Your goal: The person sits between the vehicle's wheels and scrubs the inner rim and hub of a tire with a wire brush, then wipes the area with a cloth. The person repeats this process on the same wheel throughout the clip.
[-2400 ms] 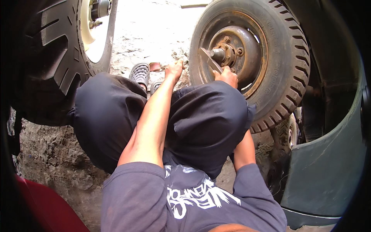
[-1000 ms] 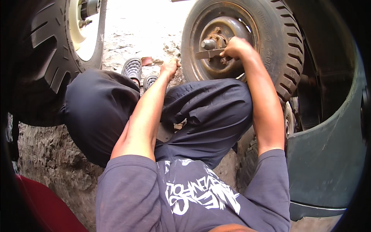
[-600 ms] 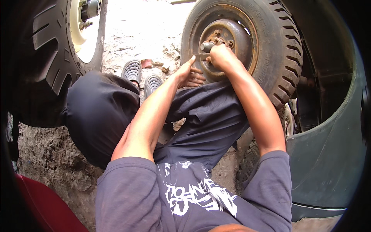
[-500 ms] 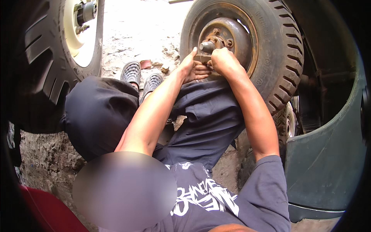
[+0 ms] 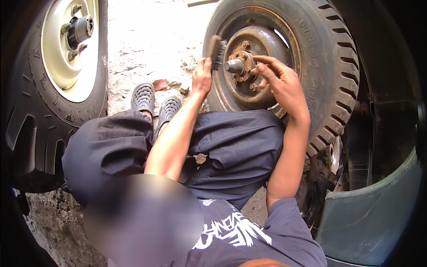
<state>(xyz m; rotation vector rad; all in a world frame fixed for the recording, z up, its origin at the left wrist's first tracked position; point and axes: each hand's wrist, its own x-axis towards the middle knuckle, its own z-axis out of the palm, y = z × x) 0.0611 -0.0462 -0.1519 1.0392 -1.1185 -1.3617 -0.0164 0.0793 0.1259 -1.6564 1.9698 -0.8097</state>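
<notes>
My left hand is closed on a brush with a wooden back and dark bristles. It holds the brush upright in front of the wheel's left side, bristles turned toward the hub. A rusty hub with a grey metal cap and several bolts sits in the middle of the worn wheel. My right hand is at the hub's right side, its fingers apart and the fingertips close to the flange. Whether they touch it I cannot tell.
Another wheel with a cream rim stands at the left. A dark green body panel curves along the right side. My shoes rest on rough ground between the wheels, near a reddish scrap.
My hands were together below the hub cap, a wooden piece between them. Now they are apart: the left has moved left and up with the brush, and the right's fingers have opened.
</notes>
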